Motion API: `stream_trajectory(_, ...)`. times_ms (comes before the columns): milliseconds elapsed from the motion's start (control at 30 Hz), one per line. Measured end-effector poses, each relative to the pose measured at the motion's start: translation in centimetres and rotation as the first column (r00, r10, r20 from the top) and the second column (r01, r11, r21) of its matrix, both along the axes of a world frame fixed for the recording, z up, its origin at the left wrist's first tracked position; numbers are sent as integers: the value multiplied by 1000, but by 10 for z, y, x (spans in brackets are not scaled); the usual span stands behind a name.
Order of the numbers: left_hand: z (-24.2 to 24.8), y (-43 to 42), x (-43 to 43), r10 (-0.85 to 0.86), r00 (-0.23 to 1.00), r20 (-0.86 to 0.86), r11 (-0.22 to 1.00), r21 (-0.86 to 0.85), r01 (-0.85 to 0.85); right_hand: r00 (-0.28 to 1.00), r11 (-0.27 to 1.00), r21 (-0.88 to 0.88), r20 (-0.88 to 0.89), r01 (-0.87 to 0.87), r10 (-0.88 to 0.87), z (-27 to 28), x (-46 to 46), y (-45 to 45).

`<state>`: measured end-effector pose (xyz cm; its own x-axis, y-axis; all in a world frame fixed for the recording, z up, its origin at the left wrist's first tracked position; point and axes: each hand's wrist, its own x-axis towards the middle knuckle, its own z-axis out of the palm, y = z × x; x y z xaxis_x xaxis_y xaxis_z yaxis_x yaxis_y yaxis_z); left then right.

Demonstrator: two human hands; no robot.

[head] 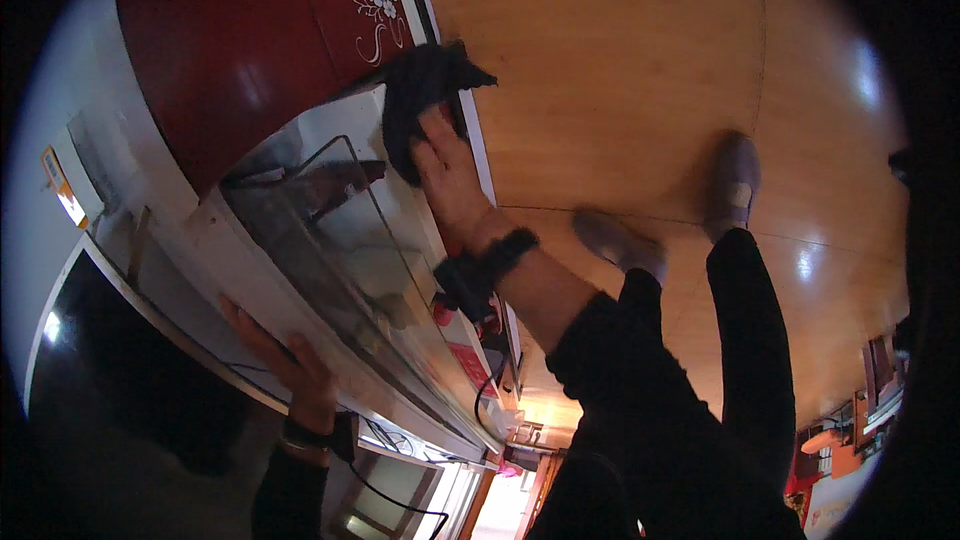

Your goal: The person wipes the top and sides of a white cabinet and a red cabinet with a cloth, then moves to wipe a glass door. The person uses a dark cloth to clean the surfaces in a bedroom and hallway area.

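Note:
My right hand (454, 184) holds a bunched black cloth (424, 105) against the lower front edge of a low cabinet, beside a red glossy panel (240, 52) with white flower patterns. A black strap with a dark device (484, 270) sits on that wrist. My left hand (289, 364) lies on the cabinet's pale top ledge (247, 270), thumb apart from the fingers, with nothing seen in it. Below the ledge is a glass-shelved compartment (360, 240) with a dark reddish item (349, 184) inside. The cloth hides part of the compartment's corner.
A large dark screen (135, 375) stands behind my left hand. A black cable (390, 499) hangs near my left wrist. Small red items (469, 364) sit on the cabinet's lower shelf. My shoes (733, 176) rest on the wood-look floor (600, 75). Furniture (836, 450) is at the lower right.

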<state>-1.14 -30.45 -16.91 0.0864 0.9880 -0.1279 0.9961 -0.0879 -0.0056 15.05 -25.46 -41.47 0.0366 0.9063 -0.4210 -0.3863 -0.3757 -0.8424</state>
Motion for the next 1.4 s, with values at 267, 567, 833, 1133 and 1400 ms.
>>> stream_trajectory(267, -4, -1, 1, 34, 999, 36, 999, 31, -35, 932, 887, -310, 11, -342, 363, 34, -11, -181)
stream_trajectory(567, -5, 10, 19, -311, 929, -201, 946, 25, 323, 966, 992, -62, 230, -110, 121, 28, -8, -48)
stream_trajectory(833, 4, 0, -2, 68, 997, -48, 998, -8, -69, 993, 970, 226, 99, -89, 68, -45, 26, 125)
stream_trajectory(1133, 3, 3, 8, -394, 853, -342, 916, -63, 397, 959, 961, -275, -267, 17, -94, -82, -14, -34)
stream_trajectory(1400, -4, 8, 19, -415, 828, -377, 897, -20, 441, 969, 817, -521, -117, -247, 219, -46, 9, -132)
